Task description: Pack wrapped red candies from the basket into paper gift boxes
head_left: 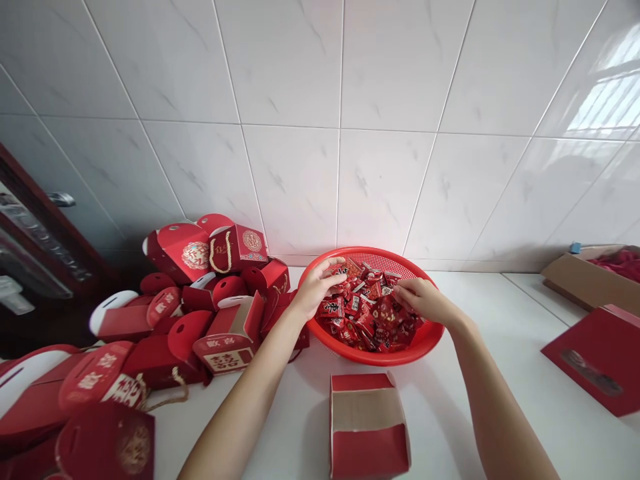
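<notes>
A red plastic basket (380, 360) on the white counter holds many red wrapped candies (365, 310). My left hand (320, 287) is over the basket's left side, its fingers apart and curved above the candies. On the right side of the basket, my right hand (420, 300) has its fingers pinched together at a translucent red packet (391, 312). In front of the basket stands a red box (370, 427) with a beige inner strip showing between its flaps.
Several red gift boxes (227, 340), some with rope handles, crowd the left side. To the right lie a red bag or box (595, 360) and a cardboard carton (575, 273) with red material inside. A tiled wall (390, 187) rises behind the counter.
</notes>
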`<state>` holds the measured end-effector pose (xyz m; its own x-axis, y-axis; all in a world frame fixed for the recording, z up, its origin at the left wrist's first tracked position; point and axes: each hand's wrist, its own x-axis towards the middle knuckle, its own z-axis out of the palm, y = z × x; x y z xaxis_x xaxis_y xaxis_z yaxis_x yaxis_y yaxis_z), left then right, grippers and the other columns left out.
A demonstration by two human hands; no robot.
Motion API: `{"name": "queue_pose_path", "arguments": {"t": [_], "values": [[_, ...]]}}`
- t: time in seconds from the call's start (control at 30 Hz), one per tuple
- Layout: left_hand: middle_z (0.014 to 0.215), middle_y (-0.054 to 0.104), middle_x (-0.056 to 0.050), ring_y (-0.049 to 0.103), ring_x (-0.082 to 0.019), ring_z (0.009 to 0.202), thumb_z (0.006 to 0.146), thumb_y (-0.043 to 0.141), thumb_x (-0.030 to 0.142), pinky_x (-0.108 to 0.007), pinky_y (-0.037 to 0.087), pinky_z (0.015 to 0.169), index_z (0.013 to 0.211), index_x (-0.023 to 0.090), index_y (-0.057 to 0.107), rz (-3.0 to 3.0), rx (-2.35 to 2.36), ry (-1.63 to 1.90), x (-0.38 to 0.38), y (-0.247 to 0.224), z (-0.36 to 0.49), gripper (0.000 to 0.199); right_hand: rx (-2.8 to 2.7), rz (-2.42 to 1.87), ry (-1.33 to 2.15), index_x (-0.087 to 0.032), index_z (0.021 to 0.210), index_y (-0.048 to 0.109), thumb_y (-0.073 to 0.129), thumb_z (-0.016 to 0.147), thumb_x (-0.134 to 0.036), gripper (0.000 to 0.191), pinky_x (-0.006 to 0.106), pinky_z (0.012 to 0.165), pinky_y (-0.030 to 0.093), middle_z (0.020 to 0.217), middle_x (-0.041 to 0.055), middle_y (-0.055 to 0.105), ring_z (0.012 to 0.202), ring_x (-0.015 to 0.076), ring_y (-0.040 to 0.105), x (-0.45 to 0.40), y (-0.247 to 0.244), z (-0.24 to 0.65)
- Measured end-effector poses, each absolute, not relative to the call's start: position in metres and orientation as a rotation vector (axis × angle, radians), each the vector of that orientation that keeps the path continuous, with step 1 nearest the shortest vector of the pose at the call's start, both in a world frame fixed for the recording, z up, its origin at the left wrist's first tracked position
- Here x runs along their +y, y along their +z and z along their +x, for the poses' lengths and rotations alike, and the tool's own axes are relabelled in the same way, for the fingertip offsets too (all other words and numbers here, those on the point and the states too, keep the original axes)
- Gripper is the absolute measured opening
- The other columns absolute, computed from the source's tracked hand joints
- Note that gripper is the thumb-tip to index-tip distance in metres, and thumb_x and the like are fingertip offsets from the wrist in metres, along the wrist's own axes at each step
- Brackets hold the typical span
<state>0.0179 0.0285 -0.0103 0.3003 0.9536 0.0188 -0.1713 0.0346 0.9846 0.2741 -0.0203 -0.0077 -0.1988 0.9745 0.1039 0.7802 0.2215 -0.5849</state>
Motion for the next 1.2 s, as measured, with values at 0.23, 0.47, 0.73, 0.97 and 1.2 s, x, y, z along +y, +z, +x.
{"name": "queue_pose_path", "arguments": {"t": [0.23, 0.47, 0.73, 0.97, 1.2], "values": [[0.093, 0.067, 0.001, 0.067, -0.016, 0.082, 0.068, 0.081, 0.027, -0.030, 0.055, 0.079, 0.110, 0.023, 0.069, 1.262, 0.895, 1.017, 0.029, -0.009, 0.019, 0.044, -2.166, -1.576, 0.672, -0.022, 0.072, 0.061, 0.058, 0.092, -0.041, 0.027, 0.029, 0.058, 0.042, 0.069, 0.0013, 0.064, 0.065, 0.0181, 0.059, -0.020, -0.009, 0.272], [0.098, 0.072, -0.001, 0.071, -0.017, 0.081, 0.072, 0.080, 0.024, -0.029, 0.055, 0.077, 0.109, 0.023, 0.072, 1.284, 0.892, 0.995, 0.029, -0.010, 0.019, 0.038, -2.290, -1.692, 0.805, -0.023, 0.079, 0.070, 0.081, 0.068, -0.021, 0.015, 0.027, 0.054, 0.043, 0.072, -0.0001, 0.068, 0.064, 0.0187, 0.062, -0.025, -0.014, 0.265], [0.102, 0.073, -0.002, 0.071, -0.018, 0.085, 0.072, 0.081, 0.024, -0.030, 0.057, 0.079, 0.109, 0.023, 0.074, 1.311, 0.896, 1.009, 0.030, -0.012, 0.019, 0.038, -2.118, -1.624, 0.425, -0.024, 0.107, 0.074, 0.063, 0.074, -0.002, 0.042, 0.032, 0.073, 0.052, 0.094, 0.0025, 0.077, 0.085, 0.0229, 0.071, -0.021, -0.007, 0.265], [0.107, 0.075, -0.003, 0.071, -0.019, 0.090, 0.073, 0.080, 0.023, -0.031, 0.058, 0.084, 0.109, 0.024, 0.076, 1.329, 0.902, 1.029, 0.029, -0.013, 0.020, 0.036, -2.048, -1.385, 0.517, -0.024, 0.122, 0.069, 0.065, 0.086, -0.011, 0.038, 0.036, 0.093, 0.056, 0.126, 0.0075, 0.074, 0.112, 0.0239, 0.071, -0.019, -0.011, 0.245], [0.112, 0.074, -0.003, 0.072, -0.019, 0.089, 0.074, 0.080, 0.022, -0.036, 0.057, 0.092, 0.109, 0.023, 0.075, 1.338, 0.874, 1.003, 0.031, -0.015, 0.019, 0.036, -2.206, -1.796, 0.534, -0.022, 0.058, 0.052, 0.074, 0.073, -0.009, 0.029, 0.028, 0.053, 0.036, 0.059, -0.0009, 0.061, 0.057, 0.0173, 0.056, -0.017, -0.020, 0.254]]}}
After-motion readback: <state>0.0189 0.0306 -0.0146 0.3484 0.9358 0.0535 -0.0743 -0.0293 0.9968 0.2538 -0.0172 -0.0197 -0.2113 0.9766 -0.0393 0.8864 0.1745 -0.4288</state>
